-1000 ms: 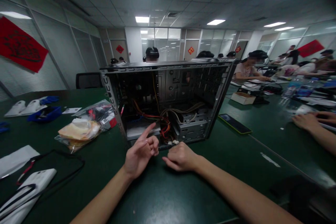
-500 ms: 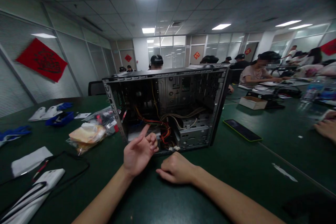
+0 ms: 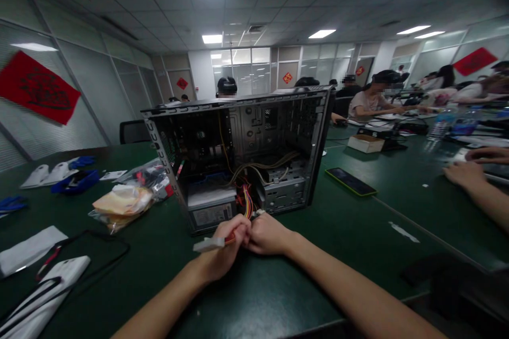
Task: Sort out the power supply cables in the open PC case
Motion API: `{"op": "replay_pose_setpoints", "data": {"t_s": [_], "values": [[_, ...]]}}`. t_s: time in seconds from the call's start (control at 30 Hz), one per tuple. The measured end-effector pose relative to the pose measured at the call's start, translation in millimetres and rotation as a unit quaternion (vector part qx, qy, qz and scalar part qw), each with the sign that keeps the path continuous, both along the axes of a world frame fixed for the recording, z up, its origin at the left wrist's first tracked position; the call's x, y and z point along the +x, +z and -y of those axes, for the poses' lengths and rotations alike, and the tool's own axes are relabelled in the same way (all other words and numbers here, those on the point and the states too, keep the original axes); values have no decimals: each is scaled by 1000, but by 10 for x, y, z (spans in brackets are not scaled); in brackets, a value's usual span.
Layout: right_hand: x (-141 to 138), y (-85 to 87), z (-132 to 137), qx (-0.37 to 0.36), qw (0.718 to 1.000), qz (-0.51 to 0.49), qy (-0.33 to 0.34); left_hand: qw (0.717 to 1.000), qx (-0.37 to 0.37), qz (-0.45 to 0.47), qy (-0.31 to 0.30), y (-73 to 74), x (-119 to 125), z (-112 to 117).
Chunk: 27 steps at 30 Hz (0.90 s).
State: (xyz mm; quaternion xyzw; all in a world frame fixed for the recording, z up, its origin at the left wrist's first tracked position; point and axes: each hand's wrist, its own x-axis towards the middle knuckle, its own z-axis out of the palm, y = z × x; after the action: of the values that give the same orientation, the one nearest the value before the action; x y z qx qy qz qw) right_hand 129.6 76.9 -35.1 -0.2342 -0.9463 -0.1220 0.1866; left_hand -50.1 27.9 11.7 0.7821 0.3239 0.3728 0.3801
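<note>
An open computer case (image 3: 270,100) stands on its edge in front of me, its inside facing my hands. In its lower left sits a power supply (image 3: 212,212), from which a bundle of coloured power cables (image 3: 248,202) comes out over the front edge. My left hand (image 3: 228,254) is closed round these cables, with a wide white connector (image 3: 209,244) sticking out to the left. Pressed against it, my right hand (image 3: 270,234) is closed on the cables as well, small white plugs (image 3: 258,213) showing above it. Its fingertips are hidden.
Left of the case lie a plastic bag of parts (image 3: 123,204), a blue tray (image 3: 75,181), gloves (image 3: 50,174) and a white power strip (image 3: 63,291). To the right are a phone (image 3: 351,181) and a small box (image 3: 366,143). A co-worker's hands (image 3: 465,175) rest farther right.
My left hand has come out of the case and down to the right, now closed on the cables beside my right hand. The cables are pulled forward, uncovering the power supply. The view has shifted right.
</note>
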Motion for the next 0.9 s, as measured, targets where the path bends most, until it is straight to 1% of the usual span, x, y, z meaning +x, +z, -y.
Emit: {"op": "replay_pose_setpoints", "data": {"t_s": [0.03, 0.1, 0.13, 0.17, 0.2, 0.3, 0.4, 0.47, 0.53, 0.6, 0.67, 0.73, 0.8, 0.9], "values": [[19, -2, -14, 1, 1000, -6, -5, 997, 56, -53, 11, -41, -7, -13], [55, 24, -17, 5, 1000, -31, 3, 975, 169, -142, 25, -90, -45, -66], [70, 50, -6, 9, 999, -47, 14, 962, 209, -173, 37, -103, -68, -96], [82, 81, 10, 16, 998, -61, 31, 952, 232, -191, 55, -114, -89, -124], [89, 112, 28, 27, 996, -71, 51, 946, 240, -203, 74, -125, -104, -145], [76, 169, 74, 82, 988, -80, 104, 937, 230, -239, 112, -175, -100, -168], [34, 159, 79, 122, 982, -93, 110, 927, 223, -271, 131, -240, -48, -163], [18, 154, 74, 137, 979, -117, 99, 935, 204, -268, 107, -270, -18, -167], [14, 178, 79, 146, 976, -132, 94, 952, 177, -243, 53, -287, -2, -177], [15, 229, 99, 142, 975, -139, 96, 965, 153, -215, 2, -296, 1, -189], [11, 280, 124, 128, 976, -148, 93, 970, 135, -201, -23, -310, -6, -199], [5, 313, 141, 115, 976, -157, 94, 973, 121, -194, -33, -333, -22, -205], [4, 324, 140, 103, 976, -166, 100, 976, 121, -179, -29, -360, -44, -205], [25, 325, 110, 91, 970, -206, 92, 976, 160, -146, -4, -393, -75, -194]]}}
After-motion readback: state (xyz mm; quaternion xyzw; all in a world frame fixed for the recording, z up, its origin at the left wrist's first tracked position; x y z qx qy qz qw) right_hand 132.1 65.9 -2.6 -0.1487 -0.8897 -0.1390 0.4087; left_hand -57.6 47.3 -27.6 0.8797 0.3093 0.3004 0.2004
